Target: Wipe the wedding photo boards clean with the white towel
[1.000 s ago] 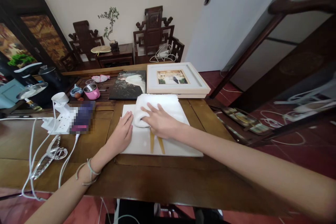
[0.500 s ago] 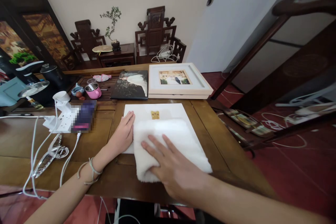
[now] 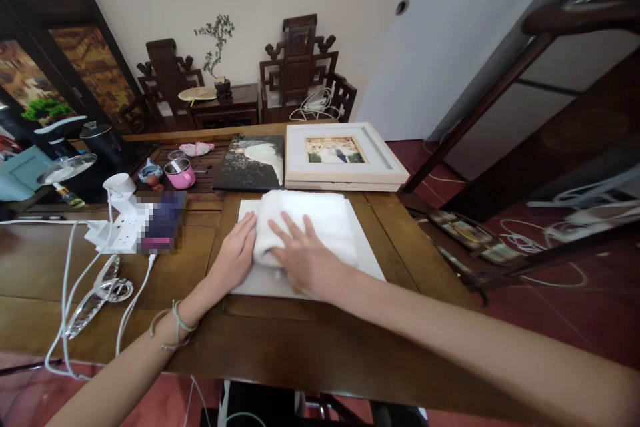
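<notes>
A folded white towel [image 3: 320,220] lies on a flat white board [image 3: 367,260], the back of a picture frame, on the wooden table [image 3: 210,340]. My right hand [image 3: 305,257] presses flat on the towel's near left part, fingers spread. My left hand [image 3: 235,257] lies flat on the board's left edge, fingers together, touching the towel's side. A thin bracelet circles my left wrist.
Behind the board lie a dark photo print [image 3: 250,161] and a white framed picture [image 3: 343,157]. To the left are a white power strip [image 3: 117,230] with cables, a blurred dark item [image 3: 163,221], a pink pot [image 3: 180,175] and a tea tray. Carved chairs stand by the wall.
My right hand has pushed the towel away from me, from the board's near end back toward its far end, covering the small brass hinge. My left hand has stayed in place.
</notes>
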Motion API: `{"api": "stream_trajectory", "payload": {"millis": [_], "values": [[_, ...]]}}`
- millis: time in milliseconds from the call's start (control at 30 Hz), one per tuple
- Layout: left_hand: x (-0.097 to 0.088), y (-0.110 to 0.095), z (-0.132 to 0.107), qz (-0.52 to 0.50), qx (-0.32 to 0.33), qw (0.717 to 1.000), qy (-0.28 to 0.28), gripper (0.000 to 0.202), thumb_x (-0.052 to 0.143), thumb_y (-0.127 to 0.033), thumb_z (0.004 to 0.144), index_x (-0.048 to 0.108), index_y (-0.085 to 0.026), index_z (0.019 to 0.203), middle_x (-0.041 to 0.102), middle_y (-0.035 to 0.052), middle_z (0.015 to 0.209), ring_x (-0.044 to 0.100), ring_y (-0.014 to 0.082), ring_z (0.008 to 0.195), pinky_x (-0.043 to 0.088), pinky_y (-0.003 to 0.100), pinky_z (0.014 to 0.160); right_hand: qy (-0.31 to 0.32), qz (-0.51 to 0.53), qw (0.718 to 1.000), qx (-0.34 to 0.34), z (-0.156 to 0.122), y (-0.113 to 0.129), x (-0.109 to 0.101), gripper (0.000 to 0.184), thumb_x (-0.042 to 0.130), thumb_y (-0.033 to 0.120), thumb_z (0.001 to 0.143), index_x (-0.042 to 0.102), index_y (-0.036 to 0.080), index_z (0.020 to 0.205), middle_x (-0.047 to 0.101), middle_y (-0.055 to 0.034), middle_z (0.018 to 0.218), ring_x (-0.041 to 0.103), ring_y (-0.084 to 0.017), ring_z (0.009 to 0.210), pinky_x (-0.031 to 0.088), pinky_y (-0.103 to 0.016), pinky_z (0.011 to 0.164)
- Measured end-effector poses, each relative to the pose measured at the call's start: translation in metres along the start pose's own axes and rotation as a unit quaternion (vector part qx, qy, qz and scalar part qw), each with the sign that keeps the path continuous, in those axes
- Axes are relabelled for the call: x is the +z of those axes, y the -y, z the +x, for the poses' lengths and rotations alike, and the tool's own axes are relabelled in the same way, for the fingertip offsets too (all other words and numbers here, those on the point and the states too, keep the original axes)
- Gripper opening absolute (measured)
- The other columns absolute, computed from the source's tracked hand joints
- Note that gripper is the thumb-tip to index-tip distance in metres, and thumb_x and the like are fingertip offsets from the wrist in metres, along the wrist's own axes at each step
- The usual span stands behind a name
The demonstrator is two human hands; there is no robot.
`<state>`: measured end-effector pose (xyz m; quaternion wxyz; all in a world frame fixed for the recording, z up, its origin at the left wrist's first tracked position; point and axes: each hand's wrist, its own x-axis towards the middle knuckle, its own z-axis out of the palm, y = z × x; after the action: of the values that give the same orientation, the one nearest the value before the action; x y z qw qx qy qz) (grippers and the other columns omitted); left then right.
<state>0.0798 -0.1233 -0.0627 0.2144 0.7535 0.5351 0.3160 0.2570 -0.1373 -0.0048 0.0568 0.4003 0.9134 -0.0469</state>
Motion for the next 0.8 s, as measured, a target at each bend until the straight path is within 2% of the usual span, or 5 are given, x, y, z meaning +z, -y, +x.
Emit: {"api": "stream_trajectory", "payload": {"millis": [167,333,600,700,800], "values": [[-0.003,-0.007,0.001,-0.061,-0.039,0.994,-0.077,0.049,0.028,-0.034,0.097,0.048,-0.01,0.135,0.043,0.0116,0.146,0.037,0.0185,0.137,0.024,0.038,0.116,0.016,0.065,0.987,-0.143,-0.032,0.02,0.007,0.038,0.058,0.011,0.074,0.068,0.014,0.111,0.025,-0.0187,0.152,0.009,-0.043,0.14,0.008,-0.068,0.108],[-0.007,-0.013,-0.001,-0.061,-0.035,0.996,-0.06,0.054,0.019,-0.037,0.099,0.047,-0.01,0.136,0.043,0.0114,0.146,0.038,0.0181,0.136,0.025,0.038,0.116,0.013,0.133,0.964,-0.231,-0.065,0.013,0.003,0.038,0.051,0.005,0.072,0.069,0.015,0.104,0.037,-0.0122,0.149,0.014,-0.035,0.142,0.009,-0.062,0.112],[0.002,-0.004,-0.004,0.095,0.048,0.993,0.046,0.047,0.028,-0.029,0.098,0.046,-0.007,0.135,0.039,0.0175,0.147,0.029,0.0245,0.141,0.023,0.049,0.115,-0.022,0.166,0.983,-0.07,-0.056,-0.038,-0.023,0.051,0.038,-0.005,0.061,0.067,0.02,0.095,0.068,-0.0083,0.105,0.056,-0.025,0.113,0.045,-0.037,0.091],[0.003,-0.003,-0.004,0.111,0.066,0.991,0.039,0.044,0.034,-0.023,0.095,0.046,-0.01,0.136,0.04,0.017,0.147,0.03,0.0266,0.14,0.025,0.052,0.114,-0.057,0.183,0.981,-0.033,-0.026,-0.054,-0.026,0.04,0.037,-0.001,0.065,0.064,0.018,0.088,0.066,-0.005,0.079,0.06,-0.023,0.082,0.045,-0.031,0.073],[0.001,-0.005,-0.003,0.102,0.074,0.991,0.04,0.045,0.032,-0.019,0.094,0.043,-0.014,0.138,0.038,0.0149,0.148,0.029,0.0268,0.14,0.026,0.052,0.113,-0.083,0.214,0.972,-0.044,0.012,-0.054,-0.031,0.035,0.036,0.003,0.069,0.062,0.017,0.087,0.067,-0.006,0.086,0.058,-0.02,0.077,0.041,-0.028,0.069]]}}
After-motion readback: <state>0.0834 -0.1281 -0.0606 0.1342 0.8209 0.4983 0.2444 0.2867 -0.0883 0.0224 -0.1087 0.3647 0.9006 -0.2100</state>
